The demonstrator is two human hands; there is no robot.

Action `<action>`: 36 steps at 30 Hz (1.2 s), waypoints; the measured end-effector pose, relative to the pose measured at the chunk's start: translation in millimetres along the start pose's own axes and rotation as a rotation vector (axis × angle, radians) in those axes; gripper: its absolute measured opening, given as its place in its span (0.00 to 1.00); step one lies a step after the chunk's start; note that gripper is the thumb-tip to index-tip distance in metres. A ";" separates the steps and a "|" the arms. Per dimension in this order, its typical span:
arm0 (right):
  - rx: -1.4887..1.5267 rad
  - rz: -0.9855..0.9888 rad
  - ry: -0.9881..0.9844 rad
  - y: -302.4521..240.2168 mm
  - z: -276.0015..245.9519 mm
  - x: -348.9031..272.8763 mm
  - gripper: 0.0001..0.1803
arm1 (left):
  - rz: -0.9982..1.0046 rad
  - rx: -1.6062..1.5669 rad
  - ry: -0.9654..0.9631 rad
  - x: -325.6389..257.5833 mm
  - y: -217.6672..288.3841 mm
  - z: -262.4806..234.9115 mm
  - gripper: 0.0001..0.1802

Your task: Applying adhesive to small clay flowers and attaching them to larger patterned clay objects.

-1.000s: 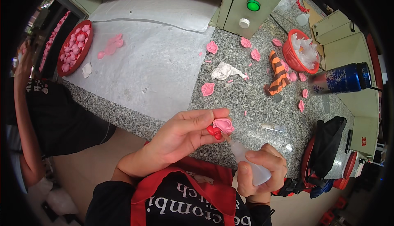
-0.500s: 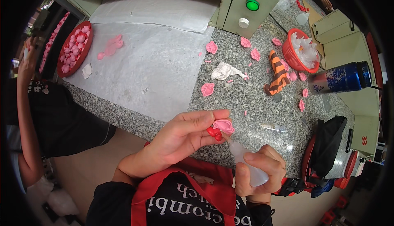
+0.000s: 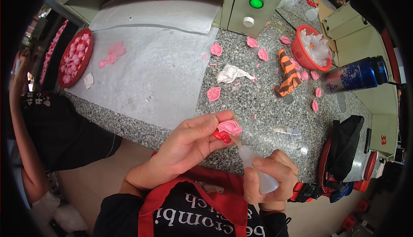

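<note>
I am seeing the left hand [image 3: 189,144] pinching a small pink piece [image 3: 229,127] between thumb and fingertips, with a little red part [image 3: 222,136] sitting right under it against the thumb. The right hand [image 3: 270,174] is wrapping its fingers tightly around a soft clear squeeze bottle [image 3: 254,168], and the bottle's thin tip is pointing up and touching the underside of the pink piece — so the piece is sitting just above and to the left of the right hand, over the near edge of the speckled stone counter [image 3: 258,108].

Moving outward, I am noticing more pink pieces lying scattered on the stone, one of them [image 3: 213,93] just beyond the left hand. A crumpled white scrap [image 3: 232,73] is lying further back, and an orange and black striped cone [image 3: 288,74] is lying on its side near it. A red basket [image 3: 313,47] with white scraps is sitting beside a dark blue bottle [image 3: 356,74] that is lying flat. A white sheet [image 3: 150,69] is covering the left of the counter, and a red tray [image 3: 75,59] of pink pieces is sitting at its far left edge. A green box [image 3: 251,4] with a green button is standing at the back — and another person's arm [image 3: 21,121] is showing at the left rim.
</note>
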State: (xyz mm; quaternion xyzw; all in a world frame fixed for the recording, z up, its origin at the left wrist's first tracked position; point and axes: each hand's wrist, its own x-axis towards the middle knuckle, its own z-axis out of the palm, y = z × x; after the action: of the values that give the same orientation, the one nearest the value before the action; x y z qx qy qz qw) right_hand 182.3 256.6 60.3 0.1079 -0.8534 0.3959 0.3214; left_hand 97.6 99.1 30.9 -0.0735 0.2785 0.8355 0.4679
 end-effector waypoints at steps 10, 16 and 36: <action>0.014 -0.027 0.006 1.2 2.5 2.1 0.17 | 0.026 0.010 -0.014 0.3 -1.8 -1.2 0.20; -0.010 -0.003 0.012 2.4 -1.1 1.8 0.17 | 0.037 0.001 -0.020 1.0 -1.0 -0.4 0.20; -0.029 -0.002 -0.005 -0.7 -2.1 0.4 0.18 | 0.055 0.034 -0.002 0.2 -2.0 1.1 0.19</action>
State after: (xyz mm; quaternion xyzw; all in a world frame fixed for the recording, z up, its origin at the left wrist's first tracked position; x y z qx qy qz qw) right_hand 183.3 257.8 62.0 0.1050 -0.8597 0.3828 0.3215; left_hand 99.3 100.7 30.9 -0.0570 0.2942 0.8433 0.4462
